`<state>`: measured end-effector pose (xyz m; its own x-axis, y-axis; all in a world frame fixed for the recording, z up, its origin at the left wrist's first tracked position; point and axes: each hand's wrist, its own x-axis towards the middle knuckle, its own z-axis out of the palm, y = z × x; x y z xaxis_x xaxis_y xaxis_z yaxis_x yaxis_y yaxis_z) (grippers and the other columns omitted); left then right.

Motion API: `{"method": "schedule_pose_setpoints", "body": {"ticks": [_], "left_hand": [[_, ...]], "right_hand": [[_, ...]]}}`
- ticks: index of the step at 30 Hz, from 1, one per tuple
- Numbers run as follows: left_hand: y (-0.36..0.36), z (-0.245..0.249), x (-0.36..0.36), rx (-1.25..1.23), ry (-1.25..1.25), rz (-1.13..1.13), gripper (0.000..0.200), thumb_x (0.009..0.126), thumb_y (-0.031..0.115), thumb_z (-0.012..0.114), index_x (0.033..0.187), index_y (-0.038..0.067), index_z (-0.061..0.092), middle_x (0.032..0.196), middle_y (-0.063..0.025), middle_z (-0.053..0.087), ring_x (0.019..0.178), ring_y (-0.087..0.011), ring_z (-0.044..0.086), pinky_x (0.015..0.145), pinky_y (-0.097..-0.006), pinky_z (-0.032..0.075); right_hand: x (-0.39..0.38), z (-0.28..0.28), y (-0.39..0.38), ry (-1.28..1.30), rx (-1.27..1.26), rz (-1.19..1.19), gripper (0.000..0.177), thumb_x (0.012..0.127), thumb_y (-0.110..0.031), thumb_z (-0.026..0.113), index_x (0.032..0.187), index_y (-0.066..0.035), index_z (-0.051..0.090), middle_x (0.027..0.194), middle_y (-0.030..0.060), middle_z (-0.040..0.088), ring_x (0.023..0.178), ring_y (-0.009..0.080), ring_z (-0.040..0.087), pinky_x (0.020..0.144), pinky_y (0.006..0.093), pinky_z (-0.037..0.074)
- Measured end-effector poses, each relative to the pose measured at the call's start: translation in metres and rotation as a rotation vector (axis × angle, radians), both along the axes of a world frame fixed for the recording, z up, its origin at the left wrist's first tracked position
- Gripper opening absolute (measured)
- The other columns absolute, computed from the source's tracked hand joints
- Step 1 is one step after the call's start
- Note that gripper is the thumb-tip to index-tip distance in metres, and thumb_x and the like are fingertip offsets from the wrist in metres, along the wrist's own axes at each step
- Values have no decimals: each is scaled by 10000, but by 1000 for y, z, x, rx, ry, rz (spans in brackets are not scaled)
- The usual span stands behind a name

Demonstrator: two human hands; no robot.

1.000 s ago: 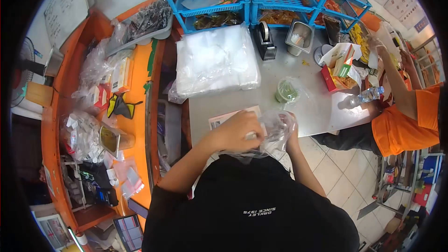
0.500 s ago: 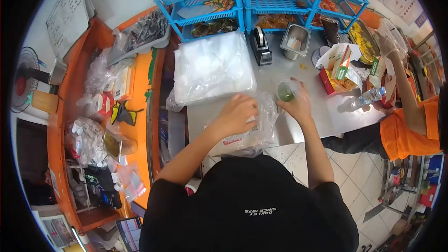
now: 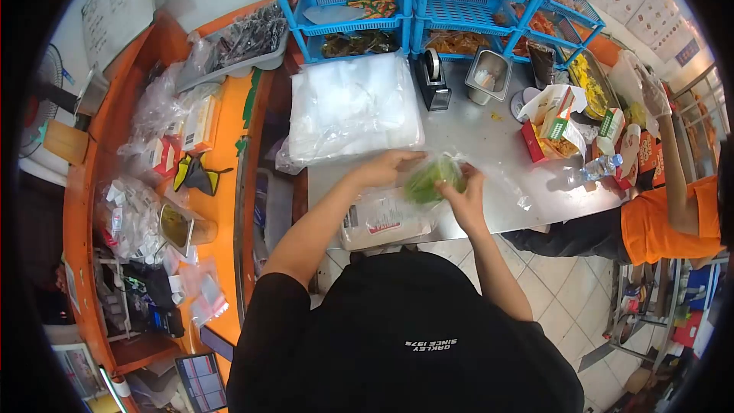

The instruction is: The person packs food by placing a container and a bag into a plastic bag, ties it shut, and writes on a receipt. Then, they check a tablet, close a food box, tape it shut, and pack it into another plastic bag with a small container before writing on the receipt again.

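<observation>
In front of my chest, above the near edge of the metal table, is a clear plastic bag of green leafy contents (image 3: pixel 433 179), slightly blurred. My right hand (image 3: pixel 468 197) grips its right side, thumb across the front. My left hand (image 3: pixel 386 168) is at the bag's left edge, fingers closed on the plastic, though the fingertips are partly hidden. Beneath both hands lies a pack in clear wrap with red print (image 3: pixel 388 218). Just beyond my left hand sits a large stack of white plastic bags (image 3: pixel 355 107).
A black tape dispenser (image 3: pixel 434 84) and a steel container (image 3: pixel 488 76) stand behind. Blue tiered baskets (image 3: pixel 468 14) line the back. To the right are a red food box (image 3: pixel 539 141), a water bottle (image 3: pixel 602 167) and a co-worker's orange-clad body (image 3: pixel 665 218). An orange counter (image 3: pixel 222 206) runs along the left.
My right hand has brought the green contents leftward and nearer to me. My left hand has moved from the wrapped pack to the bag's edge. The view has shifted slightly.
</observation>
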<state>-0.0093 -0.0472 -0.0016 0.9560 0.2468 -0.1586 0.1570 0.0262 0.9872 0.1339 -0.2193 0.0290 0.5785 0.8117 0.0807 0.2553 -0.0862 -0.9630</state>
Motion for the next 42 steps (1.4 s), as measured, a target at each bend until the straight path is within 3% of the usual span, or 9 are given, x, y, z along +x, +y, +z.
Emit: {"method": "schedule_pose_setpoints", "body": {"ticks": [5,9,13,26,31,35,38,39,42], "left_hand": [[-15,34,6,424,72,-29,867,595,-221,407,1401,95,362,1432,-132,376,1333,-231,333,1070,-297,275],[-29,36,23,539,-24,-18,847,625,-205,455,1403,114,357,1424,-156,374,1325,-266,345,1073,-311,288],[-51,66,29,651,104,-52,769,645,-147,567,1365,46,379,1392,-183,394,1271,-332,391,1047,-372,347],[-11,106,37,589,129,243,777,624,-179,500,1353,81,427,1314,-238,464,1216,-354,453,961,-375,399],[26,183,-21,787,-407,217,679,641,-161,442,1286,41,504,1427,-209,336,1334,-326,317,1040,-356,347],[52,234,-161,244,-756,9,479,848,100,565,1265,-103,445,1313,-244,465,1225,-313,468,1025,-412,371],[121,213,-243,138,-731,538,392,805,70,586,1162,-86,541,1076,-205,630,1043,-291,601,950,-381,436],[165,193,-258,263,-610,836,352,794,65,583,1122,-63,572,1044,-175,643,1003,-273,616,924,-371,451],[315,97,-302,496,-138,1578,276,767,62,574,1022,-23,634,952,-146,669,915,-260,643,844,-363,487]], "right_hand": [[11,23,-11,-684,-145,276,605,613,-225,746,1103,44,514,1009,245,556,904,405,565,802,428,483],[13,20,11,-913,-738,495,630,620,-397,728,1109,-40,556,833,175,640,762,351,633,702,422,499],[17,-7,43,-1197,-510,420,527,656,-417,715,1011,-52,578,850,144,649,721,313,638,630,414,486],[10,-20,54,-819,-316,457,330,735,-110,658,1020,38,584,1087,238,533,819,399,605,704,465,488],[29,60,40,-916,-522,421,754,681,-220,752,1311,10,406,1272,277,436,1110,403,500,887,438,455],[47,139,28,-836,-242,323,605,748,-35,662,1303,3,424,1387,255,340,1279,410,344,978,425,390],[43,177,21,-1150,395,-121,346,829,-67,586,1149,38,509,1077,183,559,1044,271,525,919,371,392],[82,131,-1,-1054,414,-395,252,956,-168,474,921,49,598,813,99,531,525,184,453,572,262,439],[-12,193,60,-970,565,-203,187,942,-67,466,950,91,563,955,136,564,800,169,562,733,260,466]]}}
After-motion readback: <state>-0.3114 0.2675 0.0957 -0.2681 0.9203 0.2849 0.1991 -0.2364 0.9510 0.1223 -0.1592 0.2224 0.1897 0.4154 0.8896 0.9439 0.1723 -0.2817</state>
